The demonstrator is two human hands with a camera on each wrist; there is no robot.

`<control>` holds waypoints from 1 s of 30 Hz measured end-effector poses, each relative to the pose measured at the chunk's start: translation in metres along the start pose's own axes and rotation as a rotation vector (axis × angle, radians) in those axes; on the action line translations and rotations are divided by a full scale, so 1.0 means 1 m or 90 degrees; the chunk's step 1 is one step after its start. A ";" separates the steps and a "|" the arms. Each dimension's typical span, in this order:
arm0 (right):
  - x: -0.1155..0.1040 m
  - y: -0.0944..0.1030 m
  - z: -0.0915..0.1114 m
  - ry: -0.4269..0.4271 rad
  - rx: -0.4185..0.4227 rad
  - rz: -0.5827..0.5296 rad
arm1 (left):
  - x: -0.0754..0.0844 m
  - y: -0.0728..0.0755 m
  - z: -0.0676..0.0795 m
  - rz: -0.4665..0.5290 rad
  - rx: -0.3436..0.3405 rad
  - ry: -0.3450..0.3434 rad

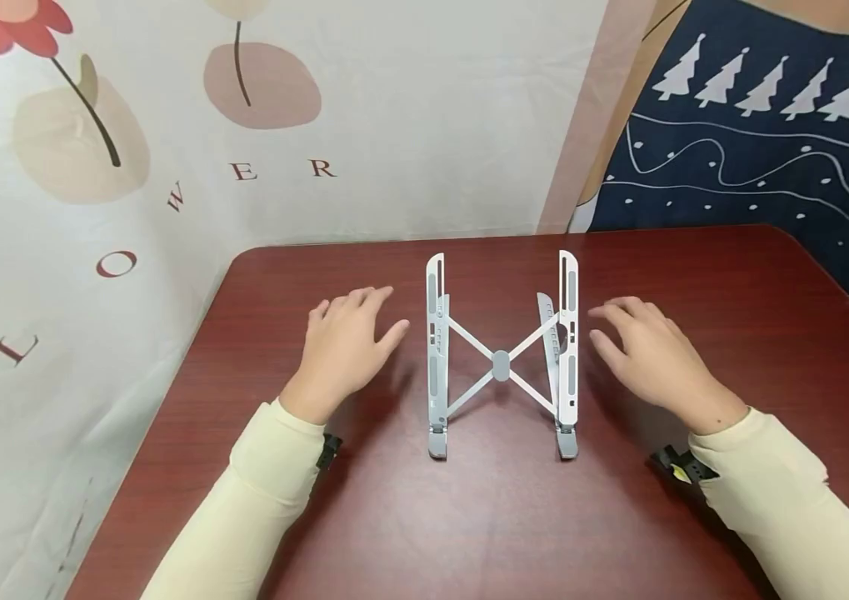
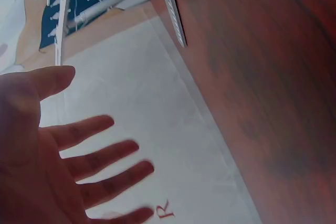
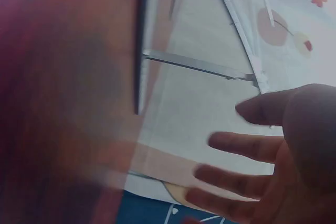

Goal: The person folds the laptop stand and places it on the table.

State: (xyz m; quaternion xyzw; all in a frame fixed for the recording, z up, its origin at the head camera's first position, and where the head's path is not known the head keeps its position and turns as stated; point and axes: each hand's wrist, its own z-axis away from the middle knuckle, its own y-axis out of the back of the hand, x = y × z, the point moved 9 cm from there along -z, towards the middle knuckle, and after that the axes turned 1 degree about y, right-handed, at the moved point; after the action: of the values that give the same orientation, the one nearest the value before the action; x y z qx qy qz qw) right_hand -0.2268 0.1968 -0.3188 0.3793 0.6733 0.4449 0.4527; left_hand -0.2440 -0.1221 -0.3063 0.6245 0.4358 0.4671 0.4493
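A silver folding laptop stand [image 1: 501, 366] stands unfolded on the dark red wooden table [image 1: 499, 525], its crossed bars joined at a grey hub between two slotted side rails. To its left hovers my left hand [image 1: 345, 342], fingers spread and apart from the stand. My right hand [image 1: 645, 354] is on the other side, close to the right rail but not touching it. In the left wrist view, the left palm [image 2: 31, 150] faces the stand with nothing in it. The right wrist view likewise shows the right hand [image 3: 283, 150] holding nothing, fingers extended.
Behind the table hangs a pale cloth [image 1: 431, 150] printed with flowers and letters. At the right back is a navy cloth [image 1: 754, 167] with white trees. Dark straps [image 1: 682, 467] show at both wrists, below cream sleeves [image 1: 274, 467].
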 end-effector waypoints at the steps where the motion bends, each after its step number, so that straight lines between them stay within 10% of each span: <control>1: -0.001 0.003 0.001 0.001 0.006 -0.006 | 0.005 0.000 0.001 -0.002 0.009 -0.010; 13: -0.012 0.000 0.003 0.006 -0.083 -0.092 | 0.036 -0.001 0.016 0.032 0.041 -0.064; 30: -0.020 -0.027 0.008 0.085 -0.164 -0.139 | 0.045 -0.032 0.020 0.062 -0.156 -0.120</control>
State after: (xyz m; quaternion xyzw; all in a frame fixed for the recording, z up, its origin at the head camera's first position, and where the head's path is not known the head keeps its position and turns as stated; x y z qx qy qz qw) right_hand -0.2159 0.1715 -0.3403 0.2123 0.6763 0.5003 0.4972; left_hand -0.2199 -0.0752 -0.3322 0.6264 0.3008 0.4775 0.5377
